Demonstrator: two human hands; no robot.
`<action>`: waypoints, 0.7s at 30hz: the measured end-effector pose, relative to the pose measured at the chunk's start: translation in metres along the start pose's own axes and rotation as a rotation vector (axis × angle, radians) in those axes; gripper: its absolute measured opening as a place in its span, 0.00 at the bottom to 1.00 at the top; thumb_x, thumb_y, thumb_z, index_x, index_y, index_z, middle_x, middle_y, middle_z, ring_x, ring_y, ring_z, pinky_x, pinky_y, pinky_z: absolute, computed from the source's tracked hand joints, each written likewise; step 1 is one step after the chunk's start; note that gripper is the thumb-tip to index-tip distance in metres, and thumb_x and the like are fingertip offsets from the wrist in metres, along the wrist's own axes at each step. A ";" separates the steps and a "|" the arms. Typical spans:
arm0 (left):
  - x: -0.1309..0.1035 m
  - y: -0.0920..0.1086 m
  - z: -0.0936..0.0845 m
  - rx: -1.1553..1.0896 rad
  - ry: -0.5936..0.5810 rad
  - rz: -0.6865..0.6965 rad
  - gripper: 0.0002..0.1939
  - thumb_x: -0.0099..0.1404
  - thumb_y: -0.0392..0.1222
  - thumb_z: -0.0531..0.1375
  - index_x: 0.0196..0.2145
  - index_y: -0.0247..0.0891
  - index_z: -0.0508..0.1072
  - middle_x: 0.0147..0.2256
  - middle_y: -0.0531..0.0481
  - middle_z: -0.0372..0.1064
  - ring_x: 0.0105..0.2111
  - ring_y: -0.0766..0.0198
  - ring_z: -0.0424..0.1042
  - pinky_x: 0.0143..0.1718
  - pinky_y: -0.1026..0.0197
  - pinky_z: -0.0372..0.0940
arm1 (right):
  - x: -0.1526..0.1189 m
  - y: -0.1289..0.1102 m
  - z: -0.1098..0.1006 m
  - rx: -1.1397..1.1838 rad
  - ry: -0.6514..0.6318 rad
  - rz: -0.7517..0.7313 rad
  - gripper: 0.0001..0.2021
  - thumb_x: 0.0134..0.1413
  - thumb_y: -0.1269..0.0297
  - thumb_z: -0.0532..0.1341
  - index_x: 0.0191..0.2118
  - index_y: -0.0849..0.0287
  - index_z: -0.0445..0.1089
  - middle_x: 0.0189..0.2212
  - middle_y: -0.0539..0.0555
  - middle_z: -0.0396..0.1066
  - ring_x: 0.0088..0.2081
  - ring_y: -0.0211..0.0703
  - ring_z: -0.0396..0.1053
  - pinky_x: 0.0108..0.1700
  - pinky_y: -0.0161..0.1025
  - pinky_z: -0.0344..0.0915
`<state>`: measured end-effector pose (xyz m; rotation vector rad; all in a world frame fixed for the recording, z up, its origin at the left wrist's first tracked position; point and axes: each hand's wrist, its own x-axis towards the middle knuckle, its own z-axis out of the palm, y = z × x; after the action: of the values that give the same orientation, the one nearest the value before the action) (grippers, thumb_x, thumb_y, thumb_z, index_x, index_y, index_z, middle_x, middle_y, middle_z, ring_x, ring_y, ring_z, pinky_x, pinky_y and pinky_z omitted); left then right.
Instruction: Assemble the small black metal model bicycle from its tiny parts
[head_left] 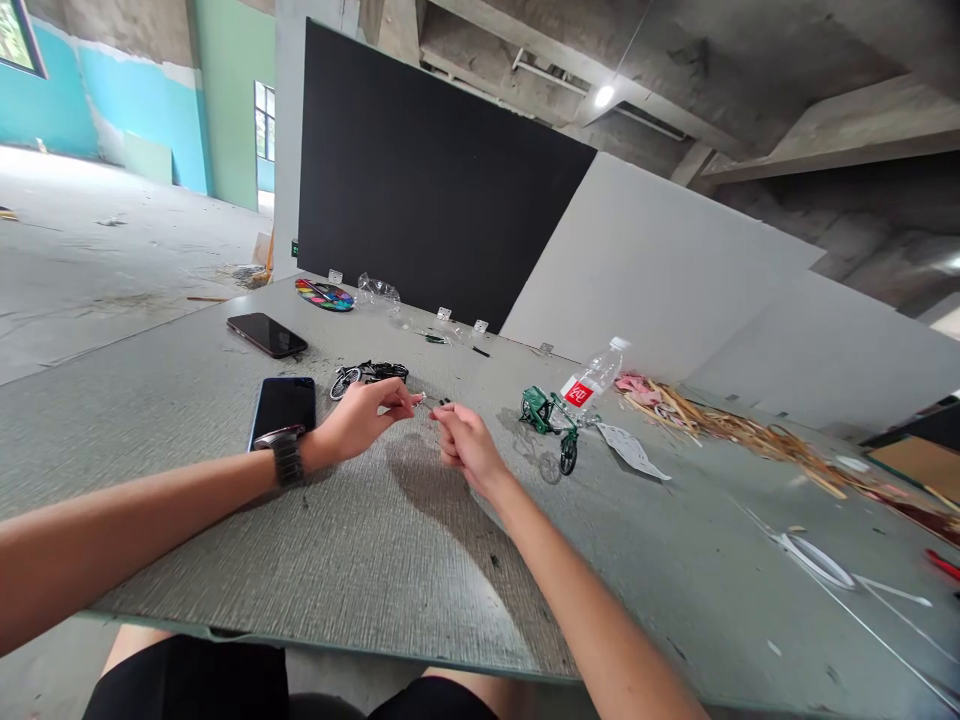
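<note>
My left hand (367,418), with a dark watch on its wrist, is closed in a pinch at the fingertips. A tiny pale, shiny piece (420,398) shows there, too small to name. Facing it, my right hand (469,445) is closed, thumb and finger pressed together by a small dark piece (444,402) whose kind I cannot make out. The fingertips of both hands are slightly apart. Just behind my left hand lies a black model bicycle (367,373), partly covered by it. To the right of my right hand stands a green model bicycle (551,415).
Two phones (268,335) lie on the left of the grey table (337,580). A paint palette (324,294) and clear plastic wrapping (379,292) lie by the black panel (427,170). A bottle (596,375), a paper sheet (631,450), wood strips (739,435) and white ties (814,560) are rightward.
</note>
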<state>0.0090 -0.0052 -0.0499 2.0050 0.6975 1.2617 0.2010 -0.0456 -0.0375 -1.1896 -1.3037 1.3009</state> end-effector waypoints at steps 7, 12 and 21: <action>0.008 -0.016 -0.001 -0.304 0.015 -0.207 0.23 0.54 0.39 0.69 0.48 0.35 0.74 0.44 0.43 0.78 0.41 0.58 0.78 0.49 0.52 0.72 | -0.001 -0.003 -0.003 -0.557 0.069 -0.409 0.09 0.63 0.56 0.55 0.39 0.55 0.66 0.22 0.44 0.57 0.23 0.36 0.55 0.27 0.33 0.51; 0.009 -0.017 -0.002 -0.356 -0.049 -0.307 0.20 0.53 0.39 0.70 0.45 0.35 0.78 0.40 0.45 0.79 0.41 0.58 0.78 0.51 0.51 0.70 | -0.005 -0.006 -0.004 -0.721 0.049 -0.445 0.13 0.65 0.54 0.52 0.41 0.56 0.69 0.22 0.45 0.58 0.24 0.37 0.56 0.28 0.34 0.53; 0.006 -0.011 -0.001 -0.550 -0.040 -0.347 0.22 0.51 0.36 0.72 0.45 0.35 0.76 0.38 0.46 0.78 0.39 0.61 0.77 0.49 0.53 0.70 | -0.001 0.003 0.006 -0.473 0.076 -0.392 0.14 0.65 0.51 0.52 0.40 0.56 0.66 0.28 0.50 0.69 0.23 0.36 0.61 0.26 0.33 0.59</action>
<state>0.0091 0.0065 -0.0543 1.3896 0.5695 1.0586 0.1958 -0.0475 -0.0401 -1.1991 -1.7414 0.6782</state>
